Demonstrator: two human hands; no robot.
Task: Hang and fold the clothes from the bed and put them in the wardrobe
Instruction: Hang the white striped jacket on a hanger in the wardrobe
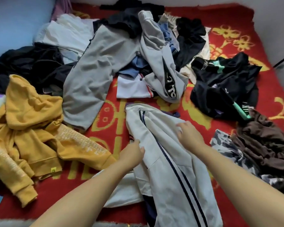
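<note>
On my feed the bed [228, 18], covered in a red blanket with yellow patterns, fills the whole view. At its left edge a mustard-yellow hoodie [31, 125] sprawls, one sleeve trailing toward the near edge. Behind it, further along the left edge, I see a heap of black clothes [28, 63], and next to that a big grey sweatshirt [92, 66] spreads from the far middle of the bed down toward the centre, partly lying over the black heap. Near the middle of the near edge lies a white garment with dark navy stripes [170, 169], bunched up and running off the bottom of my view. My left hand [133, 153] grips its left edge, fingers curled into the cloth with the thumb on top. My right hand [188, 133] pinches a fold higher up on the same garment, fingers bent round the fabric. Beyond these, at the centre of the bed, I see a tangle of grey trousers with a lettered black stripe [162, 66] over blue and white pieces. Toward the right edge sits a black garment with mint-green trim [225, 89], and nearer the near right corner a brown crumpled piece [266, 141] lies over a black-and-white patterned cloth [226, 145].
</note>
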